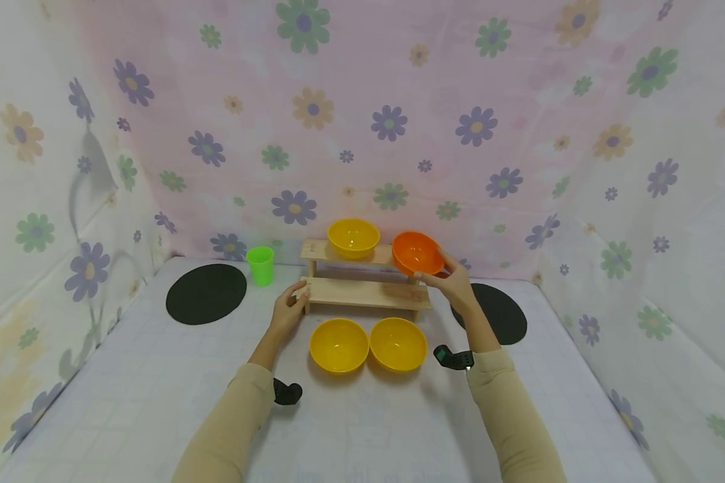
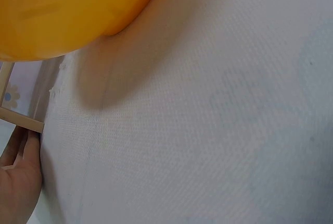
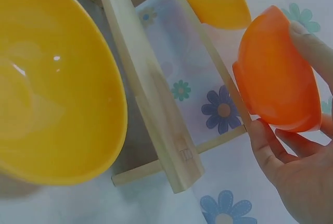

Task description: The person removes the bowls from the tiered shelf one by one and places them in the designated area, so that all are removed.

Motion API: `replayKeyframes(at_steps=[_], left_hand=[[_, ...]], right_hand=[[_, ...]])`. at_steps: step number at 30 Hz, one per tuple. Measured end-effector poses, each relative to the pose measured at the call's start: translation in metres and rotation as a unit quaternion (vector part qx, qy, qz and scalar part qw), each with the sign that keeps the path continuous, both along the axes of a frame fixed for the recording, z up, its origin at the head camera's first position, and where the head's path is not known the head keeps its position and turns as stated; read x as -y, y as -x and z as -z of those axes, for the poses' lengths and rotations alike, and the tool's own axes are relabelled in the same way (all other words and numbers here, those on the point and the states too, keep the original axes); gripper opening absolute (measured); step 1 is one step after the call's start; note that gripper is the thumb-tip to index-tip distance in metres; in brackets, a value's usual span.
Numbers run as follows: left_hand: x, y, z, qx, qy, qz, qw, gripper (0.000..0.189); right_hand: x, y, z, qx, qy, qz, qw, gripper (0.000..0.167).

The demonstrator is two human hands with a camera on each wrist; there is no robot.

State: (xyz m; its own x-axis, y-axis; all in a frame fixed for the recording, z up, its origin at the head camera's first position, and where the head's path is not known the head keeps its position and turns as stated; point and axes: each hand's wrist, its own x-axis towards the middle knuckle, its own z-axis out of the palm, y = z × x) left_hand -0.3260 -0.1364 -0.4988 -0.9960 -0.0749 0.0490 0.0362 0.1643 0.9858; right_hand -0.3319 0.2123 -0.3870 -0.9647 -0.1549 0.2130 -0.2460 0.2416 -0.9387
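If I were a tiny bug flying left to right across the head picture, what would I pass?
Left black mat → green cup → left hand → top yellow bowl → orange bowl → right black mat.

Over there, the person's right hand (image 1: 455, 284) grips a round, glossy orange bowl (image 1: 415, 252) at the upper right end of a pale wooden two-tier stand (image 1: 365, 293), while the left hand (image 1: 286, 312) holds its lower left end. A glossy yellow bowl (image 1: 354, 239) sits up top; two more yellow bowls (image 1: 339, 346) sit side by side in front.
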Motion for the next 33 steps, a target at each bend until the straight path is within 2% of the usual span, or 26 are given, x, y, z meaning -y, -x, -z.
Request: replayKeyframes(at_steps=[4,7,15,22,26,33], left_hand=[[-0.001,0.0,-0.002,-0.004,-0.005,0.004,1.0,0.044],[-0.001,0.0,-0.002,0.001,-0.006,0.009,0.9999,0.044],[-0.001,-0.002,-0.004,0.013,-0.005,0.016,0.9998,0.044],[0.001,-0.002,-0.003,0.005,-0.003,0.016,0.9999,0.045],[0.001,-0.002,-0.002,0.006,-0.005,0.013,0.9999,0.045],[0.001,-0.003,-0.002,0.01,-0.005,0.016,0.9998,0.044]], right_hand=[[-0.007,0.003,0.011,-0.002,-0.019,0.012,0.9998,0.082],[-0.009,-0.001,0.012,-0.006,-0.036,0.015,0.9992,0.082],[-0.006,-0.032,-0.008,-0.01,-0.041,-0.005,0.9991,0.075],[-0.022,-0.02,0.019,0.004,-0.06,0.003,0.9982,0.082],[-0.026,-0.026,0.024,0.014,-0.071,0.006,0.9974,0.083],[-0.033,-0.037,0.036,0.018,-0.043,0.007,0.9989,0.081]])
